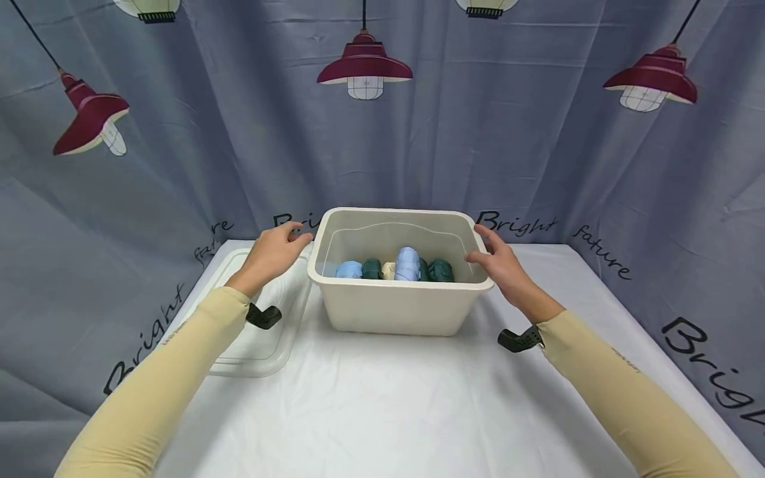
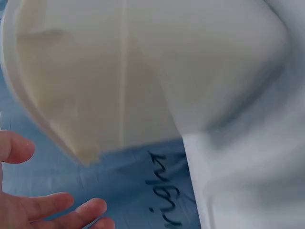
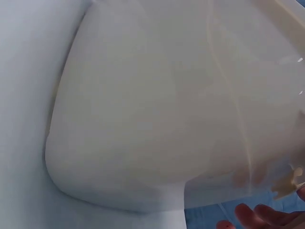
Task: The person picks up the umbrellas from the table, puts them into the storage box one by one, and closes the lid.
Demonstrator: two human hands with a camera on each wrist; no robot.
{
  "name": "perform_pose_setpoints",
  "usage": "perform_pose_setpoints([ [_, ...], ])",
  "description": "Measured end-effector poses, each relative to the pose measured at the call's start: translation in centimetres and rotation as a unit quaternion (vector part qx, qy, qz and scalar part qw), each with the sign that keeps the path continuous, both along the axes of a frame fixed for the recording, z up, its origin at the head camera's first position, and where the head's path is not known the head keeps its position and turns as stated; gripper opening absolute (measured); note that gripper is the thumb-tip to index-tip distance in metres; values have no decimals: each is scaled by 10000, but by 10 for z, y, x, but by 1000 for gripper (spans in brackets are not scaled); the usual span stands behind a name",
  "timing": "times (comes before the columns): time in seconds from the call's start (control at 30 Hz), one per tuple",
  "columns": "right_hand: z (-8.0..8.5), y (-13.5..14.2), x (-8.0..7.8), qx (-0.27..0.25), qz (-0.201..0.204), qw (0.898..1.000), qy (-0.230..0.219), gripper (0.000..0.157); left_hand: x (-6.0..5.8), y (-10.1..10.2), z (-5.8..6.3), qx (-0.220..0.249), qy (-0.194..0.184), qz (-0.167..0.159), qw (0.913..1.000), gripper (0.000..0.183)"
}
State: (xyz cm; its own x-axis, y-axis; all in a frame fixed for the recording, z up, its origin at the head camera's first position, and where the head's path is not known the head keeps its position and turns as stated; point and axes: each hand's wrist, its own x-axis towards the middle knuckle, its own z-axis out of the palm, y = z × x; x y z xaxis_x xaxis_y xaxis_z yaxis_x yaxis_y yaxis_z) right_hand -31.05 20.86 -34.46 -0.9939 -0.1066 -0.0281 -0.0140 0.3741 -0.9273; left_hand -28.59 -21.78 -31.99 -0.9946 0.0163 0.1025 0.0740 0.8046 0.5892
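A white plastic storage box [image 1: 394,309] stands open-topped on the table. Inside lie several rolled-up soft bundles: a light blue roll [image 1: 408,263] standing higher than the others, a dark green roll [image 1: 441,270], and a cream roll [image 1: 388,271] partly hidden. My left hand [image 1: 273,255] hovers just off the box's left rim, its fingers loosely bent and holding nothing. At the right rim is my right hand [image 1: 505,265], thumb over the edge and fingers spread behind it; whether it touches the rim is hard to tell. In the right wrist view its fingertips [image 3: 245,214] appear beyond the box wall.
A translucent white lid [image 1: 263,338] lies flat on the table left of the box, partly under my left forearm. White cloth covers the table [image 1: 394,405]. A grey-blue curtain [image 1: 257,133] printed with lamps hangs behind and along both sides.
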Motion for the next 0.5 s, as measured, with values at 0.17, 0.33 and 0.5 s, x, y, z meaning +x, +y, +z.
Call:
perform_pose_setpoints([
  [0.17,1,2,3,-37,-70,9999,-119,86,10,-24,-10,-152,-200,149,9996,67],
  [0.33,4,3,3,-100,-64,9999,-113,86,15,-43,-20,-532,-600,179,9966,67],
  [0.5,1,0,0,-150,-68,9997,-194,88,26,-64,-32,-897,-1155,468,9881,77],
])
